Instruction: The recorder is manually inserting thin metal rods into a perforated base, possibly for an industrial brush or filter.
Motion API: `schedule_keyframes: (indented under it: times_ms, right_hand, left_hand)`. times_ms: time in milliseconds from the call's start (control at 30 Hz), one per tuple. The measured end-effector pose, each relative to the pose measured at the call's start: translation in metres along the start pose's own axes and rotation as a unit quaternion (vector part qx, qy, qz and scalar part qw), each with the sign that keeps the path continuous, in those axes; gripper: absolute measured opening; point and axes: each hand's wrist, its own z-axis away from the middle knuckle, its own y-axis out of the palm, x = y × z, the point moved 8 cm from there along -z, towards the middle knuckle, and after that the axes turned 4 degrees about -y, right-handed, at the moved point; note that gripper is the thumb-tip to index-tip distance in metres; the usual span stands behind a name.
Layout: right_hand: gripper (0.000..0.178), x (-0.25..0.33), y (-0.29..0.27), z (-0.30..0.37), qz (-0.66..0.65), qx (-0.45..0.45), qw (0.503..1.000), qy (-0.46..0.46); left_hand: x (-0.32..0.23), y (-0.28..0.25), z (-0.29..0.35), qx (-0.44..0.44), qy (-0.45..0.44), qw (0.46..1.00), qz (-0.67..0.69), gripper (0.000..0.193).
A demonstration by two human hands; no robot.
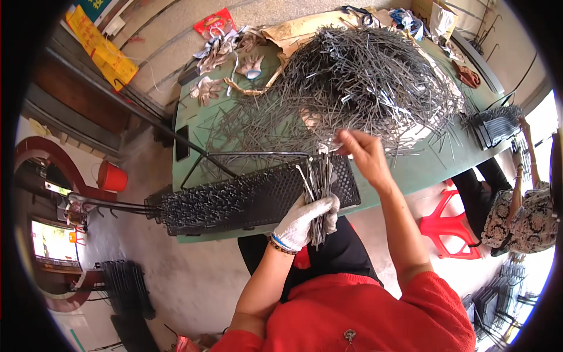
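Gripping metal rods (317, 176) w/ L hand (306, 220)

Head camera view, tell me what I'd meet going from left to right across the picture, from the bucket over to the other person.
Red bucket, dark phone-like slab, gloved left hand, bare right hand, red plastic stool, the other person's patterned garment.
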Motion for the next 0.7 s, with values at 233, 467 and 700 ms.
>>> schedule_keyframes:
  times_ms: [233,467,700]
  right_hand:
    - [0.025,-0.032,0.060,0.063,-0.072,0.061,0.991,0.098]
    - [0.020,-0.043,0.085,0.078,-0.070,0.061,0.986,0.135]
    - [0.022,-0.029,0.071,0.062,-0.092,-0.058,0.990,0.086]
  left_hand:
    - [0.047,-0.042,0.027,-0.012,-0.038,0.998,0.046,0.013]
    - [0.071,-0.079,0.049,-0.070,-0.069,0.991,0.088,0.021]
    - [0.068,-0.090,0.058,-0.100,-0.062,0.988,0.096,0.019]
